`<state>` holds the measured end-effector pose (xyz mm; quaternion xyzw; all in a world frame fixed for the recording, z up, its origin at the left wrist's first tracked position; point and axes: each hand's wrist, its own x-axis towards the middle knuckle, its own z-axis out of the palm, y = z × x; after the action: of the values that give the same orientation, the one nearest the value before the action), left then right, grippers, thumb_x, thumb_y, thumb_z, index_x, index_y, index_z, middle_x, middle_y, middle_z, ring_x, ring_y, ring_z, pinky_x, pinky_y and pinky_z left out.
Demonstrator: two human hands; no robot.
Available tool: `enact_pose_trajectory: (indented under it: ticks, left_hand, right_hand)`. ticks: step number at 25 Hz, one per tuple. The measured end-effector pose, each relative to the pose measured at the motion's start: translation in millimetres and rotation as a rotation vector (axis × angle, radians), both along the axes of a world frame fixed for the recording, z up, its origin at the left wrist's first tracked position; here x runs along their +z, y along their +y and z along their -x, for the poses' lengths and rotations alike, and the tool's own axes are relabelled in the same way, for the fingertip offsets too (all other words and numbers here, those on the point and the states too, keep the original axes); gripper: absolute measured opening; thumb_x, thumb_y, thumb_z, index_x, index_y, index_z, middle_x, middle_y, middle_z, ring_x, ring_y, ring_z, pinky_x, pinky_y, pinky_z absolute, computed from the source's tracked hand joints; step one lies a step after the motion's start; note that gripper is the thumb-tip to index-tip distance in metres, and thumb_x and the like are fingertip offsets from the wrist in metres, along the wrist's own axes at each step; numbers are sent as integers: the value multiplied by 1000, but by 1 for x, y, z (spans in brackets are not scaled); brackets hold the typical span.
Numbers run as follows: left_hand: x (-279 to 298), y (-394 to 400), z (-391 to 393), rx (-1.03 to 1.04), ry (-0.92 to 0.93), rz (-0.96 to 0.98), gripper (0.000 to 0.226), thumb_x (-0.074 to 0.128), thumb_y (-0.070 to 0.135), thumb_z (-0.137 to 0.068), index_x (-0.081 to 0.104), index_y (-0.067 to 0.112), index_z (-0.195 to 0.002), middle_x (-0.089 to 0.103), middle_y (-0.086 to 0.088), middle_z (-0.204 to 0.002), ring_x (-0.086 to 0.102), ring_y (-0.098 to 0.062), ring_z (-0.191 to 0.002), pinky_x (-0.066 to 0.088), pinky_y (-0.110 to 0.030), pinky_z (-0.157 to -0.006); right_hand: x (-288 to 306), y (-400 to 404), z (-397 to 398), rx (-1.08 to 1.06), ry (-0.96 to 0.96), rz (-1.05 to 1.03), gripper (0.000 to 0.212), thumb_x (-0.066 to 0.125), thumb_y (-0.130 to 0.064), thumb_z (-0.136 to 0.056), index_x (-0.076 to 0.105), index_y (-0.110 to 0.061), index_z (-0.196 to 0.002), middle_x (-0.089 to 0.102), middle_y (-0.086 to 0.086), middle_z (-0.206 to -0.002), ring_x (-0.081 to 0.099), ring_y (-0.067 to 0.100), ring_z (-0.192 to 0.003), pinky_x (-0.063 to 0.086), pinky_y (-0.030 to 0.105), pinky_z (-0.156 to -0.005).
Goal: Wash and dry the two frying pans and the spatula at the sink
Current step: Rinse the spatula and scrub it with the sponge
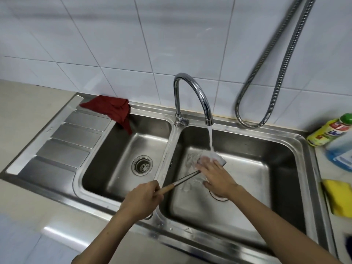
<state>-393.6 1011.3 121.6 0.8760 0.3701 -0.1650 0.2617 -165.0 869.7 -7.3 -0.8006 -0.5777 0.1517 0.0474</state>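
The left hand (142, 201) grips the wooden-handled metal spatula (187, 180), its blade under the running chrome tap (192, 100) in the right basin of the steel sink (285, 141); the right hand (217, 178) lies flat, fingers spread, rubbing the blade. Rinsing is underway — drying remains, and no frying pans are in view.

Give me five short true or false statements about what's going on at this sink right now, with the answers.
1. Water is running from the faucet into the right basin. True.
2. The left hand grips the spatula by its wooden handle. True.
3. The right hand holds the yellow sponge. False: the sponge lies on the counter at right; the hand rubs the spatula blade bare.
4. The red cloth lies in the right basin. False: it drapes over the left basin's back corner.
5. A frying pan sits in the left basin. False: no pan is visible.
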Motion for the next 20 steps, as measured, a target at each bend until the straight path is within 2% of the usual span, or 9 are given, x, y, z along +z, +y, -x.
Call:
enact_pose_trajectory:
  ticks: [3,5,8,10,13,14,16,18,20]
  left_hand:
    - [-5,4,10,36,22,102,13,59,35,-86,58,26,-78,63,3,-73,53,-12,-61,34,-27,-52]
    - [-6,7,14,49,72,125,16,59,38,-86,58,24,-77,63,4,-70,54,-12,-61,34,-26,-52]
    - [-6,22,13,51,135,96,25,55,39,-87,60,14,-87,68,1,-75,64,-17,-63,46,-31,-57]
    - [-7,34,5,64,156,81,20,54,33,-88,55,13,-89,71,-1,-79,70,-19,-63,53,-34,-60]
    - [-10,40,-6,66,149,-104,22,54,37,-89,51,16,-92,69,-4,-92,67,-28,-84,55,-39,-74]
    - [-13,39,-8,79,122,-143,25,52,42,-90,53,17,-93,69,-4,-93,65,-29,-86,54,-40,-76]
    - [-15,38,-8,110,83,-168,27,48,45,-93,56,20,-92,69,-1,-89,65,-25,-82,55,-40,-74]
    - [-18,38,-4,142,72,-157,22,48,41,-94,57,21,-90,67,2,-82,65,-22,-76,54,-36,-69]
    - [-19,35,3,176,48,-121,17,50,38,-94,52,24,-84,65,3,-76,63,-20,-69,49,-33,-62]
  right_hand:
    - [-2,-19,-27,-222,-102,226,73,48,-35,-95,6,-18,-153,0,21,-159,-3,39,-147,0,46,-120]
    - [2,-33,-44,-302,-27,279,72,47,-44,-95,13,-19,-153,-2,21,-159,-3,39,-146,4,48,-119]
    - [17,-34,-69,-207,114,22,60,53,-43,-92,33,-25,-146,10,17,-158,12,34,-146,16,46,-117]
    - [30,-9,-88,-236,234,-119,50,56,-36,-93,43,-24,-140,25,14,-153,28,29,-140,26,42,-113]
    - [53,52,-102,-252,408,-275,34,57,-25,-93,54,-17,-126,50,9,-129,51,26,-119,40,40,-104]
    - [63,72,-103,-233,511,-276,32,57,-22,-93,55,-14,-125,55,7,-123,55,25,-115,42,40,-102]
    - [73,107,-107,-49,669,-204,43,55,-21,-95,47,-18,-137,54,-4,-127,52,13,-120,38,30,-107]
    - [72,138,-112,147,585,-171,48,50,-31,-98,38,-28,-144,46,-6,-138,44,7,-128,33,27,-111]
    - [69,164,-116,229,440,-195,37,48,-34,-98,51,-21,-133,56,5,-125,54,15,-114,41,28,-103]
